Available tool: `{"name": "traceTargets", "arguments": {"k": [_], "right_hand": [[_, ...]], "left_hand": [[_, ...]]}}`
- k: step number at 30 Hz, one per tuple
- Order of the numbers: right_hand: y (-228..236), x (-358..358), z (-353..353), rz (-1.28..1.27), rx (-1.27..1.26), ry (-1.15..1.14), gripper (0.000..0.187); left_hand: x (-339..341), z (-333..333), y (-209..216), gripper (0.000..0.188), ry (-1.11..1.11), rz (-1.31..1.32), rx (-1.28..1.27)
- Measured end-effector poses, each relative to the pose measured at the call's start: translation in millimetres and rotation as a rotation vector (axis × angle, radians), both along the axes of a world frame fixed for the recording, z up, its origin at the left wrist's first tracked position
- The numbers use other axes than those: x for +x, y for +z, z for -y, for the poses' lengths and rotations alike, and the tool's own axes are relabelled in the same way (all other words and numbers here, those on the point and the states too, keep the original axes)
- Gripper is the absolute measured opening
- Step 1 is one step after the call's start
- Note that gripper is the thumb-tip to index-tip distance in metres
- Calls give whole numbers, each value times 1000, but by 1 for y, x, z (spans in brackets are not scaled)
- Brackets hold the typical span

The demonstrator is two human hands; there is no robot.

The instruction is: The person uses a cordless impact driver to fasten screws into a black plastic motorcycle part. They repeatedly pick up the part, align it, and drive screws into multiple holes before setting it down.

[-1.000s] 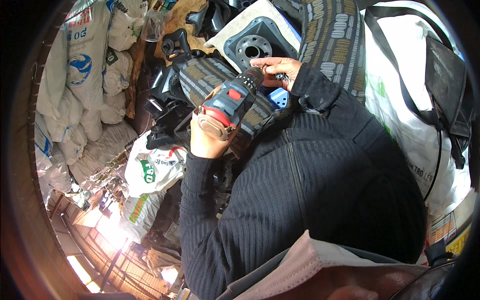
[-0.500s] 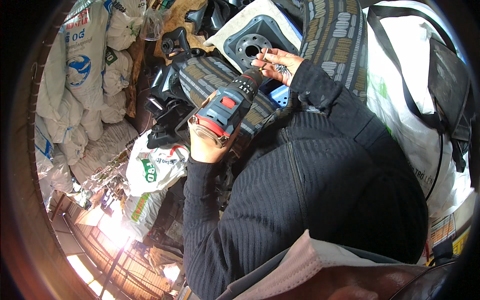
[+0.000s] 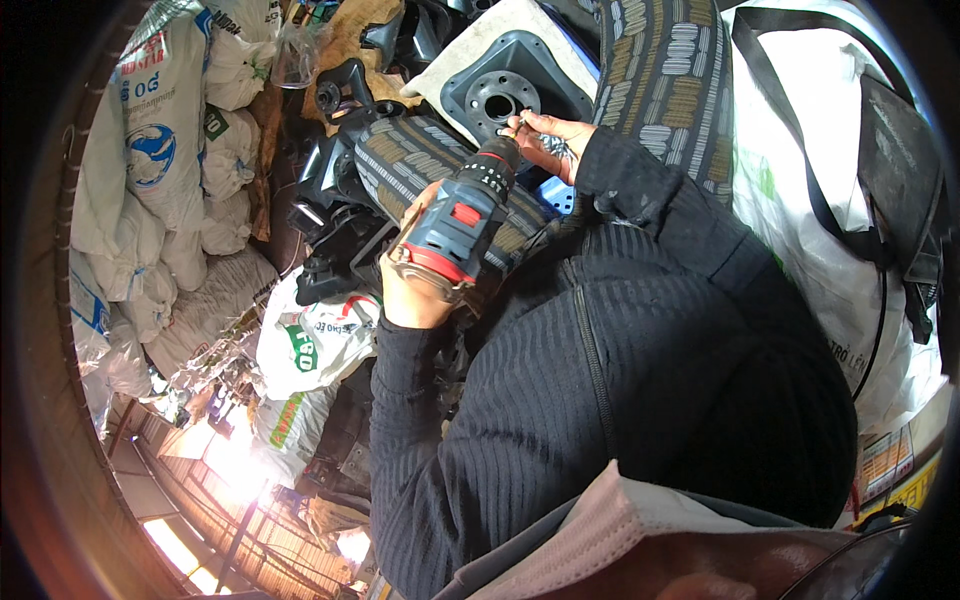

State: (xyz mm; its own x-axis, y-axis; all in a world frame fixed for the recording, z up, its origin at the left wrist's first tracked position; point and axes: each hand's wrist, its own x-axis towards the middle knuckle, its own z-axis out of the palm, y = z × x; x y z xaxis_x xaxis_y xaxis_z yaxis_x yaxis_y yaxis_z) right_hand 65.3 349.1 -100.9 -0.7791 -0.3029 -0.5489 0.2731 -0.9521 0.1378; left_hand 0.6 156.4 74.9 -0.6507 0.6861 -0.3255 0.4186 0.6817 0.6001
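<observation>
My left hand (image 3: 415, 290) is wrapped around the grip of a grey, red and black cordless drill (image 3: 455, 230), which points up and to the right. My right hand (image 3: 565, 138), half curled, holds a bunch of silvery screws (image 3: 556, 147) against its palm. Its thumb and forefinger pinch close to the drill's tip; whatever lies between them is too small to make out. Just beyond the fingers is a dark grey plastic part (image 3: 565, 85), square, with a round holed flange around a central opening. It rests on a whitish slab (image 3: 445, 80).
My legs in patterned trousers (image 3: 665, 90) flank the slab. Several black plastic parts (image 3: 335, 170) lie piled at the left. White sacks (image 3: 165, 130) are stacked farther left, and a large white bag (image 3: 810, 110) stands on the right. A blue holed piece (image 3: 557, 195) shows below my right hand.
My right hand has drawn slightly down and left, its thumb and forefinger now at the drill's tip. The drill has shifted a little left. The view has moved slightly.
</observation>
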Motion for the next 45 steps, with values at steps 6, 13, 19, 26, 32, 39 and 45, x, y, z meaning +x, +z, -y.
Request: {"name": "traceTargets", "arguments": {"k": [6,13,19,26,32,39,45], "right_hand": [[-8,9,10,100,281,59,21],[-19,9,15,327,435,-132,24],[-24,-16,12,368,585,33,34],[-25,-18,13,376,557,12,41],[-24,-16,13,398,477,-6,42],[-21,-15,15,393,516,-8,39],[-21,-13,12,421,545,-13,37]], "left_hand": [[-6,-6,-4,63,0,62,-76],[-26,-25,-2,42,-135,-70,-125],[-44,-53,-3,42,-209,-19,-212],[-53,-77,-2,56,-303,0,-281],[-51,-86,-6,79,-439,29,-416],[-43,-69,-25,67,-209,61,-304],[-37,-56,-15,16,-71,-3,-194]]}}
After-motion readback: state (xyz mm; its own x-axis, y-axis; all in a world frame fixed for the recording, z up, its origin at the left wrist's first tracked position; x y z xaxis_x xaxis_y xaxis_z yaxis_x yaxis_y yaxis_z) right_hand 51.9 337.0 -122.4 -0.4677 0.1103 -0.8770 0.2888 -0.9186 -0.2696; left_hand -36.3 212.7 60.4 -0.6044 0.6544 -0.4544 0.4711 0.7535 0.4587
